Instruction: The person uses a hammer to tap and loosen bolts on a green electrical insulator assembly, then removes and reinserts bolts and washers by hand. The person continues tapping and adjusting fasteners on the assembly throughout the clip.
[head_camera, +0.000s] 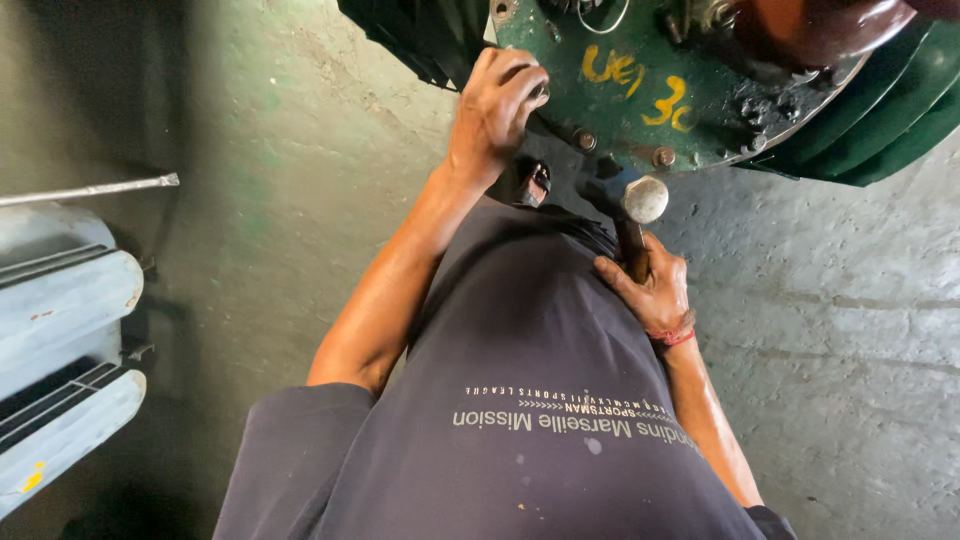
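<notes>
My left hand is curled around a dark tool pressed against the rim of a large green round machine cover with bolts and yellow painted marks. Only a small part of that tool shows between the fingers. My right hand grips the dark handle of a hammer, whose rounded metal head points up just below the cover's bolted edge. A red band circles my right wrist. My dark grey shirt fills the lower middle of the view.
Green finned housing extends to the right of the cover. A pale blue finned casing lies at the left with a thin metal rod above it. Rough grey concrete floor spreads around.
</notes>
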